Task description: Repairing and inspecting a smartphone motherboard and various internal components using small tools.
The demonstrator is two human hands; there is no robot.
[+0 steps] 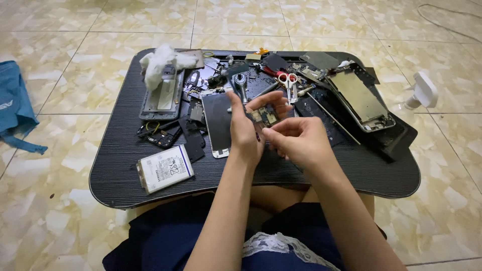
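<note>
A person sits on the tiled floor (60, 200) at a low black table (125, 185), both hands raised just above its middle. The left hand (244, 131) grips a small circuit board (266, 116), thumb over the top, fingers clamped on its left edge. The right hand (296, 140) meets the board from the right, thumb and forefinger pinched together at its lower edge; whether they hold a small part or only the board itself cannot be told at this distance. The board sits between the two hands, clear of the table.

State of the work, judged from the layout: stripping down is well advanced. A battery (164, 168) lies loose near the front left. A white-edged screen panel (217, 125) lies flat just behind the left hand. An emptied phone frame (161, 95) rests at the back left with a wad of white cotton (160, 59) on its upper end. A second, larger metal frame (362, 100) lies at the back right. Red-handled scissors (283, 78) and assorted dark covers and scraps crowd the rear. What appears outstanding is the board in hand, not yet set down. No reassembly is evident.

Off the table: a blue cloth (15, 108) to the left, a white object (422, 90) to the right.
</note>
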